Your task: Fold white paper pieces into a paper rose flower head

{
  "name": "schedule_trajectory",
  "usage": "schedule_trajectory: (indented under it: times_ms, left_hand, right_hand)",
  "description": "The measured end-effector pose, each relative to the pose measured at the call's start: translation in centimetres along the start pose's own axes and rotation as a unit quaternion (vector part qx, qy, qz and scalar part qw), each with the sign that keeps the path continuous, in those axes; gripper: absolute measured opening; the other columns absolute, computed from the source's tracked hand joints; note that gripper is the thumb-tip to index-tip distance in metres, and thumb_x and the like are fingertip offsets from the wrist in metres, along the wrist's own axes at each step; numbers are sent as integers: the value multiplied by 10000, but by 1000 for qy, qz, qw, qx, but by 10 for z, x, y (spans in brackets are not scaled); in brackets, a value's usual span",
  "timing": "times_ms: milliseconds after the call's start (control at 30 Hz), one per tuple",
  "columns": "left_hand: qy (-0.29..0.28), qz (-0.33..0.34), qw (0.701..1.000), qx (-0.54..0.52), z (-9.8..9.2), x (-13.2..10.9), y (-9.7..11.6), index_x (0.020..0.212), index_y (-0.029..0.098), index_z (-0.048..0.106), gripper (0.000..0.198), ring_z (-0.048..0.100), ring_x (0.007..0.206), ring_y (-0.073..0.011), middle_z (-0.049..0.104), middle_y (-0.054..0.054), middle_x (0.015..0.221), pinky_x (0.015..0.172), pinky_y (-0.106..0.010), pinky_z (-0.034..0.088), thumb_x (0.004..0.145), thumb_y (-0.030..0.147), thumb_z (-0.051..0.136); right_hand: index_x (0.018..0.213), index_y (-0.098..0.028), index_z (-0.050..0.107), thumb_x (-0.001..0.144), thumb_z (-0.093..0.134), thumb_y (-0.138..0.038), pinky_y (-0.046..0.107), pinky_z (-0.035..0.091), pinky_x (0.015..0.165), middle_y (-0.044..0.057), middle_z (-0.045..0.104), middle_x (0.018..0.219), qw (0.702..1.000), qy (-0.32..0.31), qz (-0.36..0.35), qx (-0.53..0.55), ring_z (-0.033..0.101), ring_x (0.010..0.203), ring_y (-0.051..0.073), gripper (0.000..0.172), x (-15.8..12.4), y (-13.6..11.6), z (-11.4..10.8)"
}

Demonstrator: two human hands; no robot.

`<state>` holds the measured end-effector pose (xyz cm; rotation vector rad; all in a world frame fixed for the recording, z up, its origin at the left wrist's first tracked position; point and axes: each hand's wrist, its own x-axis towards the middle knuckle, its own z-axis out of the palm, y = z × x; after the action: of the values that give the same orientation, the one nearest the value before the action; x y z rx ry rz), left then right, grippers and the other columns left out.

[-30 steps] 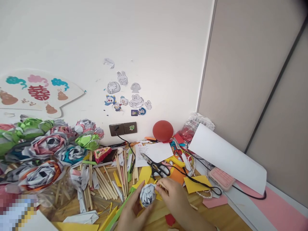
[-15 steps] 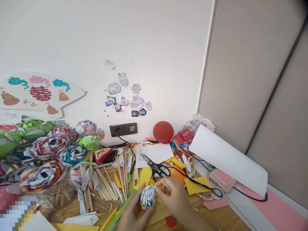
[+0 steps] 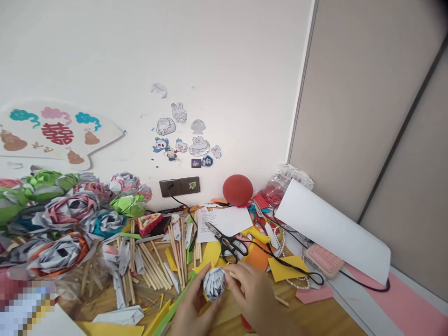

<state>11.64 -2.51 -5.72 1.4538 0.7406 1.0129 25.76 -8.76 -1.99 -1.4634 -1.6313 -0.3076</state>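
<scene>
A round white-grey paper flower [image 3: 214,283] with overlapping folded petals is in front of me, low in the head view. Wrapped around its left side and underside, my left hand [image 3: 196,298] holds it. My right hand [image 3: 248,288] is at the flower's right edge, thumb and index finger pressed together around a thin wooden stick. Part of the stick's end shows below my right hand [image 3: 282,301]. Yellow paper [image 3: 211,254] lies just behind the flower. Black-handled scissors [image 3: 229,245] rest beyond my right hand.
Several finished paper flowers [image 3: 72,210] crowd the left side. Wooden sticks [image 3: 152,266] and paper strips cover the middle. A yellow glue gun [image 3: 255,234] with a black cable, a red balloon [image 3: 237,189] and a pink calculator-like object [image 3: 324,260] lie at the back and right.
My right hand has turned slightly and shifted at the flower's right edge. The flower stays in my left hand, moved slightly left. A stick end now shows right of my right hand.
</scene>
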Motion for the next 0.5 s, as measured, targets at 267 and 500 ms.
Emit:
schedule_trajectory:
  times_ms: [267,500]
  left_hand:
    - [40,7,999,-31,10,-2,8,1120,208,402,652,636,826,-208,665,-48,868,744,-293,494,602,438,724]
    - [26,13,1000,4,10,-4,13,1184,204,325,678,617,726,-184,643,-16,772,694,-286,482,656,461,664]
  right_hand:
    - [1057,-175,569,892,324,-159,265,479,621,71,676,841,1000,23,15,7,638,739,187,296,5,-1,-7]
    - [845,-208,584,890,421,-218,236,451,581,19,647,721,999,-4,-5,49,606,647,158,170,-1,-1,2]
